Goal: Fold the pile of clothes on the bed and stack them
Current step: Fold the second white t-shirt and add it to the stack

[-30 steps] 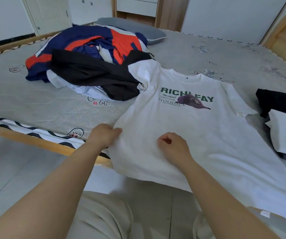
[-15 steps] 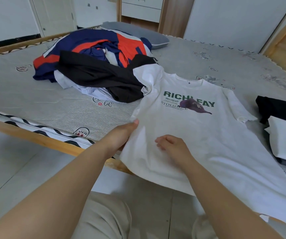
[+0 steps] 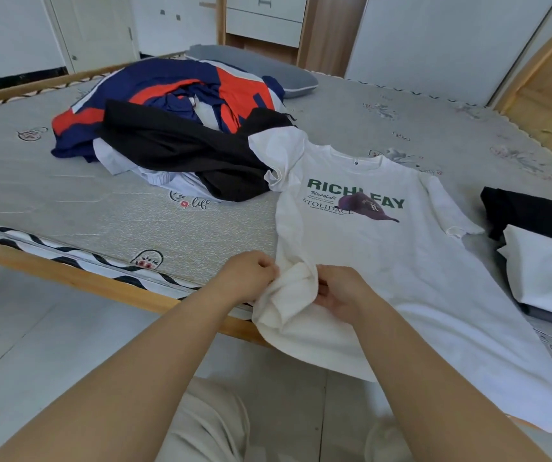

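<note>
Shirt: a white T-shirt (image 3: pixel 384 261) is laid print-up at the near edge of the bed (image 3: pixel 68 201), collar toward the far side, hem hanging over the wooden rail.
Left hand: the left hand (image 3: pixel 248 278) is closed on a bunched fold of the shirt's left side, near the rail.
Right hand: the right hand (image 3: pixel 341 291) is pinching the same bunch from the other side, just beside the left.
Pile: the unfolded pile (image 3: pixel 174 128) is heaped toward the far left corner of the bed, its black garment touching the shirt's left sleeve.
Stack: the folded stack (image 3: pixel 544 255) is set at the right edge, a white piece lying over dark ones.
Step in hand: judged to be the gathering of the left side for a lengthwise fold.
Doing it well: the bunch should be shaken flat before it is turned inward; the fold line is best kept parallel to the side seam, and the sleeve freed from the black garment first, so nothing is dragged along.
Progress: judged early, since most clothes are left unfolded.
</note>
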